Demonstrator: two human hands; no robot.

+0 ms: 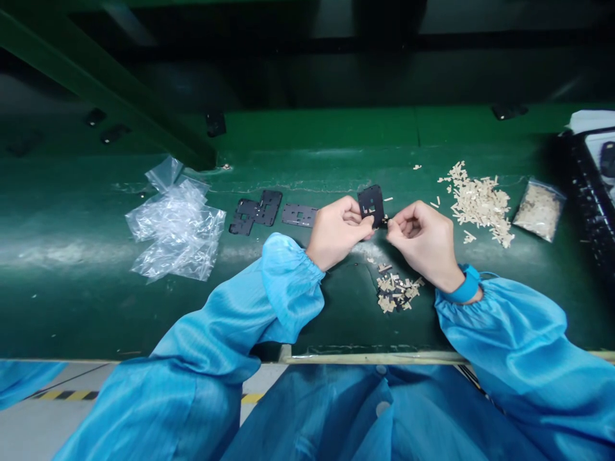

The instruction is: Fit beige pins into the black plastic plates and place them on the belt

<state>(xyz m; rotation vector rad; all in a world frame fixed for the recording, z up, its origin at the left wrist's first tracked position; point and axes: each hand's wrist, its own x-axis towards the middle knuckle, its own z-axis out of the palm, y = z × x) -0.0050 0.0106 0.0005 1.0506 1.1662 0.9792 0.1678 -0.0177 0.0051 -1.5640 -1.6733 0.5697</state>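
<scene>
My left hand (335,231) is closed round a small black plastic plate (371,203) with cut-outs, held upright above the green bench. My right hand (423,243) is pinched right beside the plate's lower right edge, fingers pressed on something too small to make out. A small heap of beige and dark bits (396,289) lies on the bench just below both hands. Blue sleeves cover both arms, and a blue band sits on my right wrist.
Two more black plates (257,211) (300,215) lie left of my hands. Crumpled clear bags (177,222) sit further left. A spread of beige pieces (479,202) and a filled clear bag (539,209) lie at right, beside a black tray (589,192).
</scene>
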